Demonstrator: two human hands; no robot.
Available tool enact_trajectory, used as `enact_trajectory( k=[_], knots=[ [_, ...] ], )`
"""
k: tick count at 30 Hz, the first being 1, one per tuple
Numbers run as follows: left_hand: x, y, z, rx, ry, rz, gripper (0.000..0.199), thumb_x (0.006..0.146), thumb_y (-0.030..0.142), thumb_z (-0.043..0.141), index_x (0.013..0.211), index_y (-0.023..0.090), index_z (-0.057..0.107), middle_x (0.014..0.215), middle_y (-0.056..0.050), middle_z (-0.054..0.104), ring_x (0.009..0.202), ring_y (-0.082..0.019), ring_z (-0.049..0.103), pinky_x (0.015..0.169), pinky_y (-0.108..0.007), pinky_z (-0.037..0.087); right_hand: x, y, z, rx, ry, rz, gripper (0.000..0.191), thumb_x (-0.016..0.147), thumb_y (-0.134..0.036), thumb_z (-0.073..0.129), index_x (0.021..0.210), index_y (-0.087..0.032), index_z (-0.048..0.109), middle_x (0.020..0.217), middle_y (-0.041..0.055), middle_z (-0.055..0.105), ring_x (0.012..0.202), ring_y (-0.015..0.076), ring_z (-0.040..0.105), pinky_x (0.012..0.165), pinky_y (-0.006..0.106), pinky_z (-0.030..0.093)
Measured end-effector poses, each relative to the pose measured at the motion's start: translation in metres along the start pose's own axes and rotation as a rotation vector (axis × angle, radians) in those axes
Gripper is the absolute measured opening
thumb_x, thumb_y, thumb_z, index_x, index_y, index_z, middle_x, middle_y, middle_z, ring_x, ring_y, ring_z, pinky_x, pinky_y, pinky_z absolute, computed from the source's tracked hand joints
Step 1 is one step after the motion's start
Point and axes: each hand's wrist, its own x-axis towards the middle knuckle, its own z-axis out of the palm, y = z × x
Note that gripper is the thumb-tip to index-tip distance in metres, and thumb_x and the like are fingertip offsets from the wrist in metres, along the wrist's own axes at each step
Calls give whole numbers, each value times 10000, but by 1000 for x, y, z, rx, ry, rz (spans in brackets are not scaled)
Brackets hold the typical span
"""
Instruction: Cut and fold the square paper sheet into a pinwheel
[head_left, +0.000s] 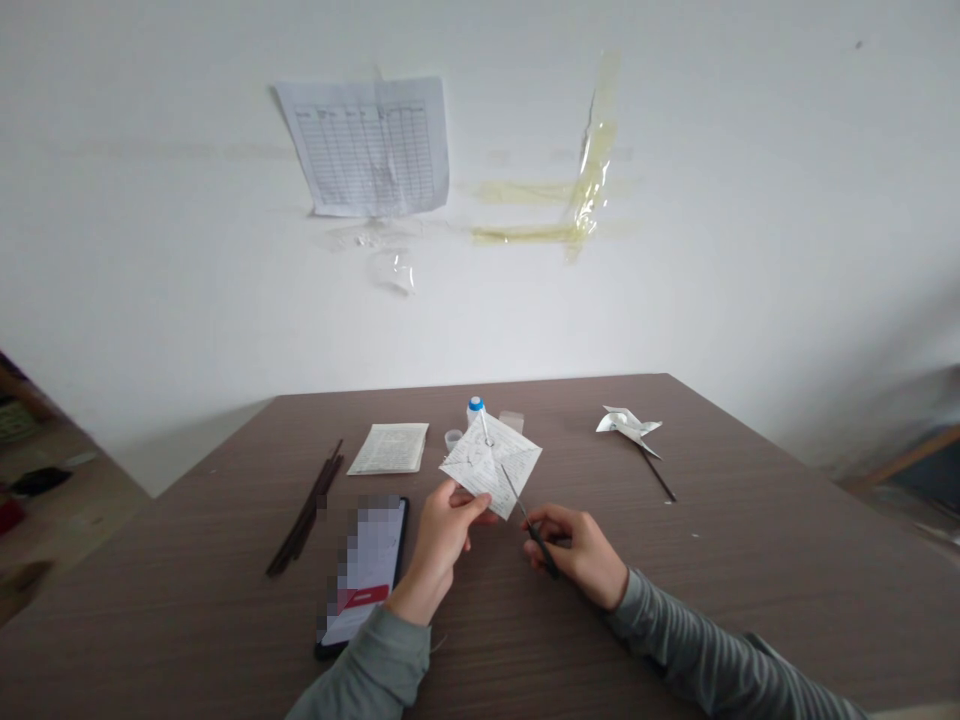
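Observation:
My left hand [448,530] pinches the lower corner of a square sheet of printed paper [480,465], held tilted above the table. Crease lines run across the sheet towards its middle, and a slit seems to run in from the top corner. In my right hand [576,548] is a pair of scissors [534,540] with dark handles. Their narrow blades point up and left and lie over the right part of the paper. Whether the blades are apart or together is too small to tell.
Behind the paper stands a white bottle with a blue cap [475,405], beside a small clear cup [453,438]. Leftward lie a stack of paper squares [390,448], dark sticks [309,510] and a phone [367,570]. A paper pinwheel [630,425] on a stick lies at right.

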Motion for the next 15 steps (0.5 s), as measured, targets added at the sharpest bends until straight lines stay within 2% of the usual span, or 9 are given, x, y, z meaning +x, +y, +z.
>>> enact_trajectory(
  k=[7, 10, 13, 15],
  knots=[
    [2, -7, 6, 124, -3, -119, 345, 866, 204, 1042, 913, 255, 704, 843, -54, 906, 722, -255, 900, 410, -181, 278, 4, 5, -4, 32, 43, -29, 414, 801, -608, 981, 1003, -266, 862, 660, -11, 775, 598, 241, 710, 648, 394, 621],
    [4, -9, 7, 281, 12, -127, 397, 901, 210, 1023, 886, 282, 633, 810, 0, 846, 710, -235, 877, 459, -211, 363, 6, 4, -7, 53, 46, -22, 398, 763, -576, 1004, 978, -271, 864, 665, -4, 785, 608, 245, 721, 631, 381, 622],
    [6, -7, 4, 451, 21, -25, 414, 915, 168, 983, 816, 284, 598, 735, 65, 745, 708, -206, 815, 633, -262, 510, 6, 0, -9, 49, 60, -31, 377, 771, -565, 993, 975, -278, 860, 659, 10, 783, 616, 268, 740, 651, 416, 644],
    [6, -4, 1, 621, -3, 83, 412, 948, 147, 951, 766, 280, 605, 699, 69, 698, 742, -211, 781, 746, -305, 534, 7, -2, -11, 35, 81, -42, 367, 791, -570, 989, 981, -286, 856, 660, 25, 785, 622, 292, 758, 682, 455, 665]
  ],
)
